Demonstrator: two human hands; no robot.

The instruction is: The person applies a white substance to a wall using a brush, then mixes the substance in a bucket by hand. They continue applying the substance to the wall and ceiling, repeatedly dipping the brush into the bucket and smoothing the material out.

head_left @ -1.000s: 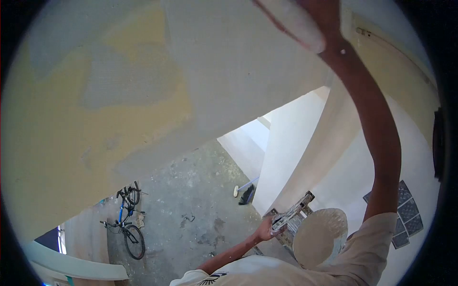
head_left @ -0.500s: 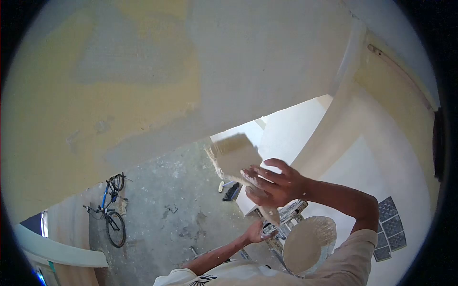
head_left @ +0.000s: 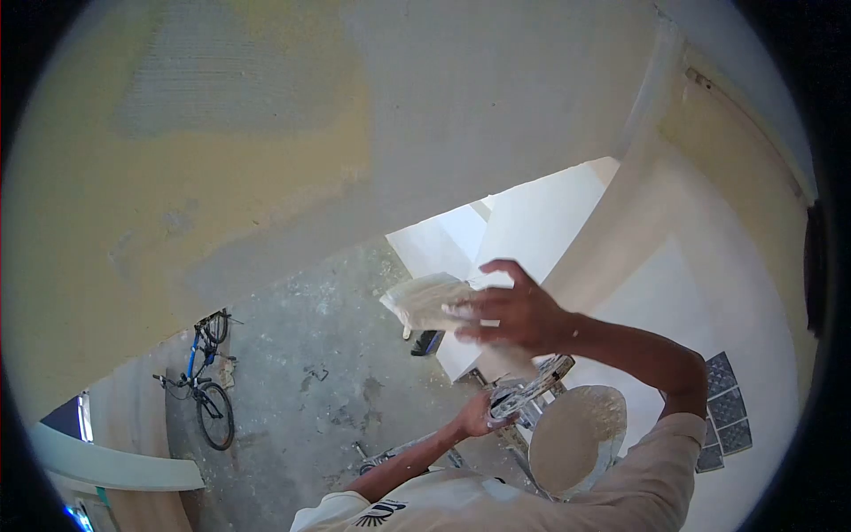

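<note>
Brush (head_left: 422,300) in right grip (head_left: 525,319) (blurred)

Wearer's clothing: pale cream-beige shirt (head_left: 532,516) | Sleeves: short, the right sleeve (head_left: 660,452) looking tanner, the left sleeve (head_left: 326,512) whiter | Emblem (head_left: 379,514): dark, fanned rays (rather like a half sun), at near left | Hands: bare; right hand (head_left: 525,317) with whitish smears on its fingers (head_left: 463,311)
</note>
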